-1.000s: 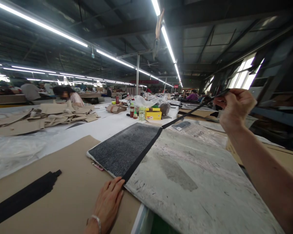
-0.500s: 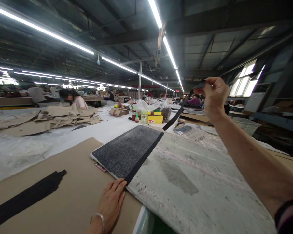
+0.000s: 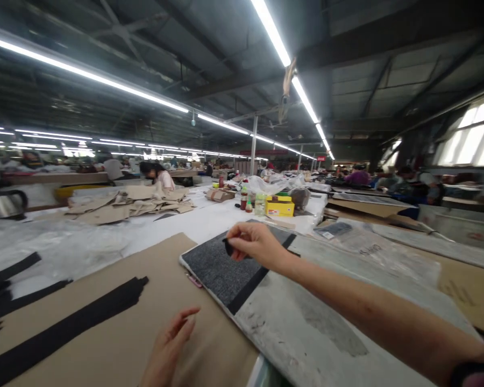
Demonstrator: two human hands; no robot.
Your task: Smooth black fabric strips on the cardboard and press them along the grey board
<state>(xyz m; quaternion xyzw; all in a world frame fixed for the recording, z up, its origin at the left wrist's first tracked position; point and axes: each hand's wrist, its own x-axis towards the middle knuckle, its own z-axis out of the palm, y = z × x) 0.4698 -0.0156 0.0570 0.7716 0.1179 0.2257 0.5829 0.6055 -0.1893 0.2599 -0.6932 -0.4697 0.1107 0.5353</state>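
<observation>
Presently the R hand (image 3: 255, 246) is above the dark grey panel (image 3: 213, 271) and pinches, w/ thumb and fingertips, a bit of black material (image 3: 228, 247); this bit is over the panel, near its middle. How much more of it is behind the hand, I can't tell. Clock directions below are taken from the panel's centre.

A black band (image 3: 250, 290) runs along the panel's 4 o'clock edge. The panel lies on a worn grey board (image 3: 286, 328), which extends toward 4 o'clock.

At 7 o'clock the L hand (image 3: 167, 346) is over the beige sheet (image 3: 116, 333), fingers apart and half curled, w/ nothing in the grip; whether it touches the sheet, I can't tell. A long black strip (image 3: 68, 328) lies flat on this sheet at 8 o'clock.

Farther off: yellow box (image 3: 279, 206) at 1 o'clock w/ small bottles (image 3: 260, 204) just beside; clear bag (image 3: 375, 250) at 3; pile of beige pcs (image 3: 135, 204) at 10; a person in a light top (image 3: 166, 180) approx. 11.
</observation>
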